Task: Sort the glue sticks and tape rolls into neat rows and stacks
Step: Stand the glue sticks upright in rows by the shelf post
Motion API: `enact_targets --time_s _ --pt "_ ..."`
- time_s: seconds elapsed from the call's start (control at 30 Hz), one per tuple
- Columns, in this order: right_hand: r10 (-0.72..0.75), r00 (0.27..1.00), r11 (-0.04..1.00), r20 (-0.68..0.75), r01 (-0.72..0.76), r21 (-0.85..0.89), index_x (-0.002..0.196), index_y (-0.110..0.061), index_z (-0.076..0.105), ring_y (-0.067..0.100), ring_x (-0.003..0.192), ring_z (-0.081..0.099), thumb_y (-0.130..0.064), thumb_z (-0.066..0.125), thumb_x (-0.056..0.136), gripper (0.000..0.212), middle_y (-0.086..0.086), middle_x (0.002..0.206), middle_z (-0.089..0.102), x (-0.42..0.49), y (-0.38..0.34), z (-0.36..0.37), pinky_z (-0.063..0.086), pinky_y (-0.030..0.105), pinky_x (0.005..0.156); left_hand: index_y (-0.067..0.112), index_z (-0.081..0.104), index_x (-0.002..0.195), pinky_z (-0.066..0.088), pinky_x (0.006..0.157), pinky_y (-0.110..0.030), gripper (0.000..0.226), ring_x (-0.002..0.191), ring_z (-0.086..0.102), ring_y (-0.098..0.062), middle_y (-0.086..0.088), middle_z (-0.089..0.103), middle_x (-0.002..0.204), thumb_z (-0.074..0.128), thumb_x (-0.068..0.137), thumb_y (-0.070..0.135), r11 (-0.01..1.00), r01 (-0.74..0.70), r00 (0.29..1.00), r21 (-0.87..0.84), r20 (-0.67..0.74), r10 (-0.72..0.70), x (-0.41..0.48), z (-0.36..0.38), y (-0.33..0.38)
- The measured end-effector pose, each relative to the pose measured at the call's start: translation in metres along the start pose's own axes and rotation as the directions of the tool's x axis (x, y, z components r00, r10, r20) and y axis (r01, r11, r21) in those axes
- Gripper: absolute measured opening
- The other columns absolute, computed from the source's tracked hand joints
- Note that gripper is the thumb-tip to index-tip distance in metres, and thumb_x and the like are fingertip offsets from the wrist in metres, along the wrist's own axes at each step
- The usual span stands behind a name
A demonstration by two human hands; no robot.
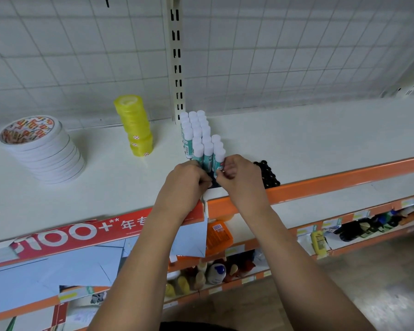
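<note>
Several white-capped glue sticks [198, 131] with teal labels stand upright in tight rows on the white shelf [308, 139], running back toward the upright post. My right hand [239, 174] pinches the front right glue stick [218, 160] near its base. My left hand [185, 179] is curled against the base of the front left sticks; its fingertips are hidden. A stack of yellow tape rolls [135, 129] stands left of the sticks. Further left leans a stack of wide white tape rolls [44, 150].
A cluster of small black caps [268, 174] sits just right of my right hand by the orange shelf edge [332, 182]. A white wire grid backs the shelf. Lower shelves hold bottles and packets; a red printed box lies below left.
</note>
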State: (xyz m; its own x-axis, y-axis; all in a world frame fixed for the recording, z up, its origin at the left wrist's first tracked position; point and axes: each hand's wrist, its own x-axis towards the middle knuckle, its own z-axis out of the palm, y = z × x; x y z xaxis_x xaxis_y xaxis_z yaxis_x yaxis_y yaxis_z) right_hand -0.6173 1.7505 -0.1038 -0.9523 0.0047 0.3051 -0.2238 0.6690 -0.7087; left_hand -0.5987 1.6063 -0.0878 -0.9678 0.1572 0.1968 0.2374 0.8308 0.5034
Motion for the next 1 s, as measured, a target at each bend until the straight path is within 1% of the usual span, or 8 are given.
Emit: enact_targets --time_s 0.13,0.23,0.3,0.33,0.43,0.53,0.67,1.0 --pt "-0.016 0.997 0.997 0.081 0.022 -0.07 0.104 -0.006 0.068 0.013 0.086 0.063 -0.015 0.067 0.088 0.019 0.004 0.096 0.069 0.0 0.0 -0.01 0.051 0.026 0.083 0.019 0.076 0.106 0.044 0.085 -0.029 0.021 0.101 0.06 -0.019 0.0 0.069 0.108 0.066 0.088 0.015 0.998 -0.058 0.998 0.01 0.029 0.058 -0.009 -0.015 -0.006" --pt "-0.003 0.993 0.988 0.115 0.02 -0.15 0.12 -0.009 0.064 0.017 0.098 0.063 -0.018 0.064 0.09 0.03 0.004 0.113 0.066 -0.009 0.002 -0.019 0.05 0.029 0.089 0.022 0.075 0.108 0.047 0.09 -0.032 0.023 0.101 0.061 -0.015 0.005 0.068 0.111 0.066 0.088 0.013 0.998 -0.054 0.998 -0.02 0.038 0.055 -0.021 -0.035 -0.02" --pt "-0.035 0.996 0.991 0.08 0.045 -0.125 0.118 -0.015 0.064 0.01 0.09 0.062 -0.016 0.063 0.09 0.028 0.0 0.108 0.066 -0.016 -0.001 -0.022 0.05 0.021 0.082 0.024 0.075 0.107 0.049 0.09 -0.036 0.022 0.101 0.061 -0.013 0.007 0.067 0.112 0.066 0.088 0.015 1.0 -0.022 0.998 -0.009 0.065 0.023 -0.029 -0.045 -0.03" --pt "-0.053 0.995 0.994 0.085 0.061 -0.093 0.115 -0.017 0.065 0.003 0.085 0.06 -0.014 0.063 0.09 0.026 -0.003 0.103 0.066 -0.02 -0.004 -0.022 0.048 0.013 0.077 0.024 0.075 0.107 0.049 0.09 -0.037 0.022 0.101 0.061 -0.013 0.007 0.067 0.113 0.066 0.089 0.016 1.0 -0.006 0.996 0.008 0.085 0.005 -0.032 -0.048 -0.032" --pt "-0.102 0.976 0.994 0.191 0.106 -0.014 0.108 -0.016 0.069 -0.006 0.078 0.056 -0.009 0.063 0.09 0.021 -0.005 0.098 0.065 -0.024 -0.015 -0.016 0.041 0.0 0.074 0.025 0.074 0.109 0.049 0.089 -0.036 0.024 0.102 0.06 -0.013 0.006 0.067 0.115 0.06 0.093 0.014 0.999 0.007 0.992 0.046 0.127 -0.013 -0.037 -0.05 -0.034" --pt "-0.12 0.958 0.992 0.26 0.127 -0.007 0.105 -0.015 0.071 -0.004 0.077 0.055 -0.009 0.063 0.09 0.018 -0.003 0.098 0.066 -0.024 -0.022 -0.011 0.04 -0.001 0.073 0.024 0.071 0.116 0.048 0.089 -0.033 0.027 0.104 0.059 -0.014 0.004 0.066 0.118 0.06 0.093 0.016 0.997 0.01 0.989 0.08 0.146 -0.021 -0.037 -0.048 -0.034" --pt "-0.102 0.948 0.993 0.302 0.116 -0.028 0.107 -0.016 0.07 -0.002 0.078 0.055 -0.011 0.066 0.088 0.02 -0.003 0.1 0.067 -0.025 -0.022 -0.004 0.041 -0.001 0.071 0.027 0.068 0.121 0.047 0.09 -0.037 0.032 0.106 0.057 -0.017 0.003 0.066 0.117 0.063 0.09 0.019 0.99 0.037 0.99 0.133 0.13 -0.054 -0.034 -0.044 -0.034" --pt "-0.032 0.959 0.999 0.282 0.032 0.004 0.102 -0.019 0.069 -0.004 0.076 0.057 -0.013 0.07 0.084 0.019 -0.009 0.088 0.063 -0.022 -0.019 -0.003 0.045 0.004 0.069 0.028 0.071 0.11 0.049 0.082 -0.037 0.027 0.096 0.059 -0.017 0.004 0.067 0.107 0.064 0.087 0.016 0.995 0.048 0.998 0.089 0.045 -0.052 -0.029 -0.036 -0.031"
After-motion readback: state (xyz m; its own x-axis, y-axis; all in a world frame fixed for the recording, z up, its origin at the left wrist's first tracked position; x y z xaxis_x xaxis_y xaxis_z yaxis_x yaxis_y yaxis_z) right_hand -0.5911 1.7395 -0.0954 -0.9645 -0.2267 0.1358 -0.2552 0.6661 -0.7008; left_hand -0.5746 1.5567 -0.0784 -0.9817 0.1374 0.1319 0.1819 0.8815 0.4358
